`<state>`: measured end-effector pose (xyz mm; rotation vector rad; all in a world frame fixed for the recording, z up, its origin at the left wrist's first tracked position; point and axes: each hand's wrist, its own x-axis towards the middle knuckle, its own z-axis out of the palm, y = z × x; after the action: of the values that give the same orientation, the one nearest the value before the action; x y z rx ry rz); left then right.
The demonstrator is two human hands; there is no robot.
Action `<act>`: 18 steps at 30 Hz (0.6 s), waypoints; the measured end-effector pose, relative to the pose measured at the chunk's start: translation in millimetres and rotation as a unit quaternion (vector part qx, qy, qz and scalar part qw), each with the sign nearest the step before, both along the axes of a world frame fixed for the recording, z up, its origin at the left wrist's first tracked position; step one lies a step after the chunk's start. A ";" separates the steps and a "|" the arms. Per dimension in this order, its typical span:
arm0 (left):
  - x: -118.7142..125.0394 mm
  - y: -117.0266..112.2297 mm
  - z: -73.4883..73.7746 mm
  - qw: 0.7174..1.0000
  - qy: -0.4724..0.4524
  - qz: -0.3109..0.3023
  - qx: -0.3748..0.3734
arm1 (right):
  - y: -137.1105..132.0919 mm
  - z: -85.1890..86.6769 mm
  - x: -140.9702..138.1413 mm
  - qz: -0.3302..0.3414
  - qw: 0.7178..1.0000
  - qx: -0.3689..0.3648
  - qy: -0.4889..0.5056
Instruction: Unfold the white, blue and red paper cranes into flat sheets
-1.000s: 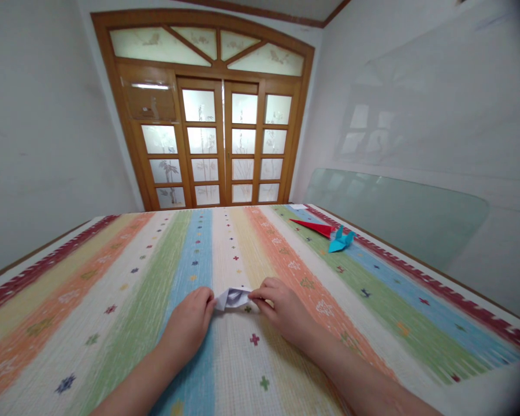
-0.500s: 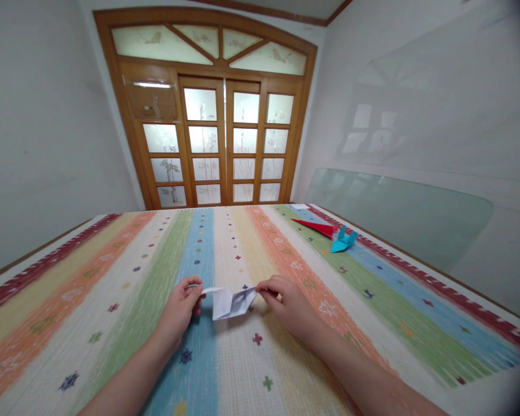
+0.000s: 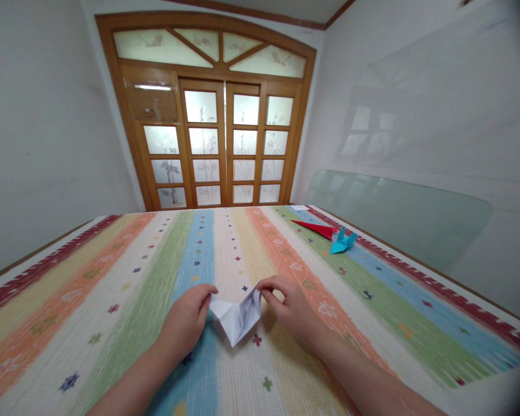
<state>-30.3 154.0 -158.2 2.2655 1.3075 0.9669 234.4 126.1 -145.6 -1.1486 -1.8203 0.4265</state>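
A folded white paper (image 3: 236, 320) hangs between my two hands just over the striped tablecloth, its lower corner pointing toward me. My left hand (image 3: 195, 312) pinches its left tip between thumb and fingers. With thumb and forefinger, my right hand (image 3: 281, 297) grips the upper right point. Layers stand apart on the paper's right half, showing a shaded hollow between the folds. The fingertips cover both ends of the paper.
Toward the far right of the tablecloth (image 3: 125, 323) lie a red folded paper dart (image 3: 314, 228) and a blue origami figure (image 3: 343, 240) touching it. A white paper piece (image 3: 301, 207) rests at the far edge. Wooden doors (image 3: 223, 144) stand beyond the table.
My left hand has turned and moved slightly right, closer to my right hand. The paper has bent into a V shape, its lower corner now nearer to me.
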 end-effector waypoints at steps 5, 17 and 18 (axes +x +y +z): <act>7.3 -15.2 10.6 0.981 0.129 -0.068 0.129 | -2.0 -0.2 -2.0 -0.011 0.999 -0.016 0.037; 14.4 -39.6 26.2 0.955 0.086 -0.211 0.192 | -3.1 -4.9 -9.8 0.040 0.989 -0.073 0.124; 14.2 -41.4 27.0 0.959 0.069 -0.209 0.179 | -3.6 -5.3 -10.9 0.039 0.989 -0.079 0.121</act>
<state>-16.1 112.6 -131.2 2.7722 0.6818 0.9604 223.4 122.4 -150.9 -1.0814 -1.6462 0.7341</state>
